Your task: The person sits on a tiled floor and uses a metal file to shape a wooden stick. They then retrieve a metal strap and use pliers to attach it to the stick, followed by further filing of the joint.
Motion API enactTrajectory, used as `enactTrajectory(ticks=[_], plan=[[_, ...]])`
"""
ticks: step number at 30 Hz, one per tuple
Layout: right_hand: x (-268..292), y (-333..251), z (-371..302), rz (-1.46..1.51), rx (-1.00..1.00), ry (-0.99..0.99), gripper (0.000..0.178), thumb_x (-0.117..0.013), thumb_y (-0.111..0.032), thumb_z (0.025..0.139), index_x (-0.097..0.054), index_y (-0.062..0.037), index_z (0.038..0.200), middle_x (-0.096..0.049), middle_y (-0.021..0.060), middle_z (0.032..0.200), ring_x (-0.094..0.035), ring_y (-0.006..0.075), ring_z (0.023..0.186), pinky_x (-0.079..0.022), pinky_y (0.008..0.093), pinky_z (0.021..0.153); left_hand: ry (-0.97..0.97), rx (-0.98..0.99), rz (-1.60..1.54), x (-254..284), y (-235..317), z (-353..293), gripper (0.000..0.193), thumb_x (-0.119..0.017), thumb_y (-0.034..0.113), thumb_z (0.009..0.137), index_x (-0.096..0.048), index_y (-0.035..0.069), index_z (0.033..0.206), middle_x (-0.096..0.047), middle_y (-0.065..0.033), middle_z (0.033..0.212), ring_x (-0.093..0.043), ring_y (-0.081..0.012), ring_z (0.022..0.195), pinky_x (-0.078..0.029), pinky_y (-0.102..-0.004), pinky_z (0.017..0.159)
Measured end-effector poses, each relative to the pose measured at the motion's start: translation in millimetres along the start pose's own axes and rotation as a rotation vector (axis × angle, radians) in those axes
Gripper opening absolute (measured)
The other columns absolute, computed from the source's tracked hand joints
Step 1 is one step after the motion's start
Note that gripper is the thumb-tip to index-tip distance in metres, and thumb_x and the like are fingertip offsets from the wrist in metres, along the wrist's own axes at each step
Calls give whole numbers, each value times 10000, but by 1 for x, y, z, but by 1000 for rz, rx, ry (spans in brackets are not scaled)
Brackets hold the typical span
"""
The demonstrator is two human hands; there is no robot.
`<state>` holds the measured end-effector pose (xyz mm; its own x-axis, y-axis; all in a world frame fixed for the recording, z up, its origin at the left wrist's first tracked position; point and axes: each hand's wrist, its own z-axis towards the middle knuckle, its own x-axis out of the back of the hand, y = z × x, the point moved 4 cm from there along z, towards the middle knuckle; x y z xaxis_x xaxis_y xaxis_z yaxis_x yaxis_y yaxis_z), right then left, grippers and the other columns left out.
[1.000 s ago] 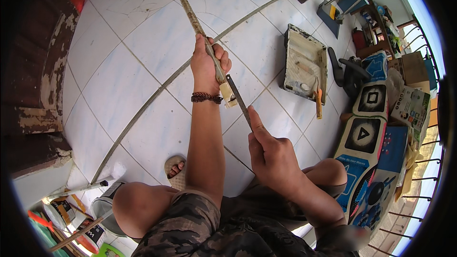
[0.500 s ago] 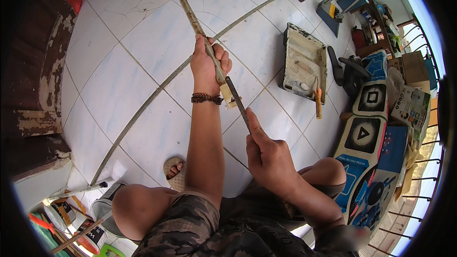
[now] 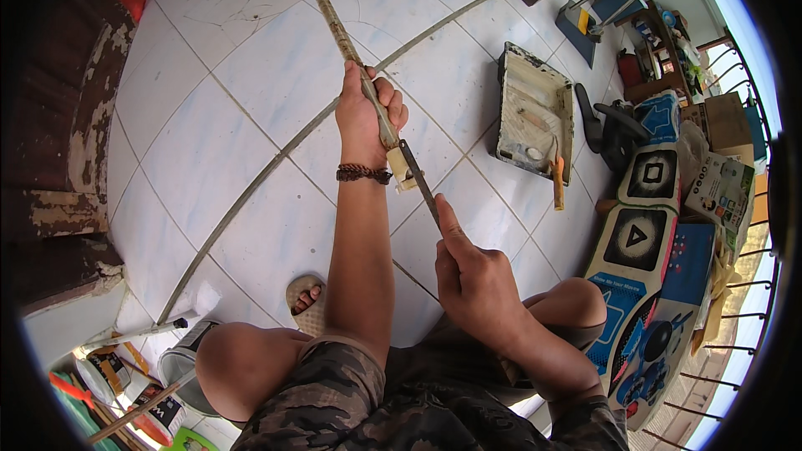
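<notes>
Hands at work on one bamboo stick point(image 3: 334, 25) with one knife blade point(image 3: 418, 179).
Left hand point(image 3: 368, 108) stays clenched around the stick over the tiled floor point(image 3: 209, 134); right hand point(image 3: 472, 280) grips the knife, hardly moved since before.

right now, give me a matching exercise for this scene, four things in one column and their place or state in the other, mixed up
Things:
1. left hand
2. right hand
3. paint tray
4. sandal

Places or states:
A. lies on the white tiles, right of the stick
B. on a foot, beside the left forearm
C. closed around the long bamboo stick
D. grips the knife, thumb along the blade

Pairs: 1-C, 2-D, 3-A, 4-B
</notes>
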<state>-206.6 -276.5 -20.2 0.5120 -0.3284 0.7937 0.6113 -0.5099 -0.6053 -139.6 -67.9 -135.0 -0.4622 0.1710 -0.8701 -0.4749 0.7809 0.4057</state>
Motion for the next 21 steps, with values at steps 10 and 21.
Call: enactTrajectory(ticks=[10,21], plan=[[-16,3,3,-78,84,33,682,-572,-22,815,-328,30,1449,-579,145,580,-594,330,486,-507,430,497,23,-21,31,2,1,-8,366,-359,457,1035,-434,120,916,-406,-22,556,-355,-146,371,-277,-297,357],[-6,0,3,-84,40,-18,673,-538,60,817,-321,32,1454,-603,193,610,-613,371,524,-522,434,532,53,-6,66,-12,-2,-11,338,-328,387,1052,-437,100,910,-400,-8,577,-332,-127,380,-255,-267,323]])
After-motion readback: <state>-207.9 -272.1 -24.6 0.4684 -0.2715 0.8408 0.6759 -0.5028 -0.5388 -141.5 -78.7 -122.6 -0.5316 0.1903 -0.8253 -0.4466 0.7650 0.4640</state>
